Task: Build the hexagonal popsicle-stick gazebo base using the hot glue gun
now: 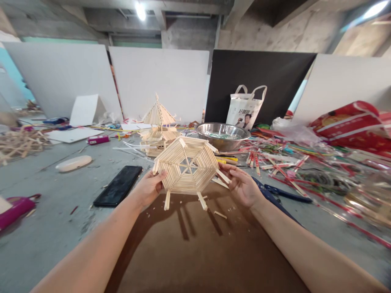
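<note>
I hold a hexagonal frame of wooden sticks up above a brown board. My left hand grips its lower left edge with the fingers curled around the sticks. My right hand holds its right side, thumb and fingers pinched on a projecting stick. Short stick legs hang down from the frame's bottom. Behind it stands a finished stick pavilion with a pointed roof.
A black phone lies left of the board. A steel bowl, a white tote bag, scattered red chopstick wrappers, blue scissors, a red sack, a white oval object and a pink item surround me.
</note>
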A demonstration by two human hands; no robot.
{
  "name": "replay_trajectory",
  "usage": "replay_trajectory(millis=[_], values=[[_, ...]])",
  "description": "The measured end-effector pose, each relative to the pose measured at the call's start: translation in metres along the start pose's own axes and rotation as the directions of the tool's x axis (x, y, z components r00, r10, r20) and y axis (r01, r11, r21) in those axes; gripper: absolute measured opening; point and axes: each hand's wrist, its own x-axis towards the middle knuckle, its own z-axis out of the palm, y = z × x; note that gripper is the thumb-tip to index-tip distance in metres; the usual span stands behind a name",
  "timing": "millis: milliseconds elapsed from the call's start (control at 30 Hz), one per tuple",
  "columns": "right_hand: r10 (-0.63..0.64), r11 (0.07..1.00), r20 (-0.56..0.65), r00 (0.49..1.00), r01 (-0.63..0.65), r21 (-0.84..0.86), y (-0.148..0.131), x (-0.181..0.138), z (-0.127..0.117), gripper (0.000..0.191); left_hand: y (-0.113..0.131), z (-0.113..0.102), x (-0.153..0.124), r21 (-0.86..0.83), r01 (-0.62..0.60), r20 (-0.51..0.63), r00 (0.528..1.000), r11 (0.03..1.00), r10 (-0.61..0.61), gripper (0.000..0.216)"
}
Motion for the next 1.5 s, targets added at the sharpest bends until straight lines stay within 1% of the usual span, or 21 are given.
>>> replay_trajectory(millis=[200, 333, 400, 500, 567, 667, 700, 767, 833, 967, 1067, 1167, 1267, 1367, 1500], values=[[-0.004, 1.0, 0.017, 1.0, 0.004, 0.003, -0.002, -0.001, 0.0, 0.018, -0.001, -0.001, 0.001, -0.009, 0.002, 0.002, 1.0, 1.0, -0.002, 0.02], [-0.001, 1.0, 0.025, 1.0, 0.001, 0.004, -0.002, -0.001, -0.002, 0.017, 0.0, -0.002, 0.001, -0.025, 0.006, 0.017, 1.0, 1.0, -0.006, 0.015], [0.003, 1.0, 0.036, 0.999, -0.003, -0.001, -0.002, -0.001, -0.001, 0.017, 0.002, -0.003, 0.0, -0.028, 0.035, 0.009, 0.999, 0.999, -0.035, 0.012], [0.046, 0.999, 0.063, 0.997, -0.045, -0.017, -0.001, -0.003, 0.001, 0.015, 0.004, -0.002, 0.001, -0.044, 0.093, -0.046, 0.994, 0.995, -0.095, 0.012], [0.073, 0.997, 0.083, 0.994, -0.07, -0.041, 0.0, -0.005, 0.002, 0.016, 0.004, -0.003, 0.001, -0.061, 0.095, -0.069, 0.993, 0.994, -0.099, 0.018], [0.08, 0.995, 0.123, 0.989, -0.072, -0.07, 0.0, -0.008, 0.005, 0.019, 0.004, -0.004, 0.003, -0.106, 0.061, -0.089, 0.994, 0.993, -0.07, 0.037], [0.078, 0.995, 0.135, 0.988, -0.068, -0.072, 0.0, -0.009, 0.006, 0.021, 0.004, -0.004, 0.003, -0.117, 0.06, -0.084, 0.994, 0.991, -0.07, 0.042], [0.065, 0.996, 0.146, 0.987, -0.056, -0.067, 0.001, -0.01, 0.008, 0.024, 0.004, -0.004, 0.004, -0.122, 0.073, -0.044, 0.996, 0.99, -0.079, 0.044], [0.059, 0.997, 0.147, 0.987, -0.05, -0.066, 0.001, -0.011, 0.009, 0.028, 0.005, -0.004, 0.004, -0.123, 0.089, -0.001, 0.996, 0.988, -0.09, 0.039], [0.077, 0.995, 0.137, 0.988, -0.067, -0.079, 0.003, -0.01, 0.009, 0.032, 0.008, -0.004, 0.004, -0.18, 0.103, 0.009, 0.995, 0.978, -0.103, 0.025], [0.09, 0.994, 0.108, 0.99, -0.083, -0.07, 0.005, -0.008, 0.007, 0.031, 0.009, -0.006, 0.004, -0.217, 0.102, 0.006, 0.995, 0.971, -0.103, 0.021], [0.097, 0.994, 0.092, 0.991, -0.092, -0.058, 0.006, -0.007, 0.006, 0.028, 0.008, -0.007, 0.003, -0.212, 0.102, 0.047, 0.994, 0.972, -0.094, 0.02], [0.084, 0.996, 0.107, 0.991, -0.081, -0.036, 0.006, -0.006, 0.008, 0.023, 0.008, -0.005, 0.001, -0.2, 0.102, 0.081, 0.993, 0.975, -0.087, 0.024], [0.085, 0.996, 0.099, 0.991, -0.082, -0.034, 0.005, -0.006, 0.009, 0.02, 0.009, 0.0, -0.002, -0.186, 0.065, 0.099, 0.994, 0.98, -0.047, 0.03], [0.118, 0.991, 0.058, 0.991, -0.114, -0.068, 0.004, -0.005, 0.007, 0.022, 0.009, 0.007, -0.005, -0.155, 0.018, 0.079, 0.997, 0.988, -0.006, 0.037]])
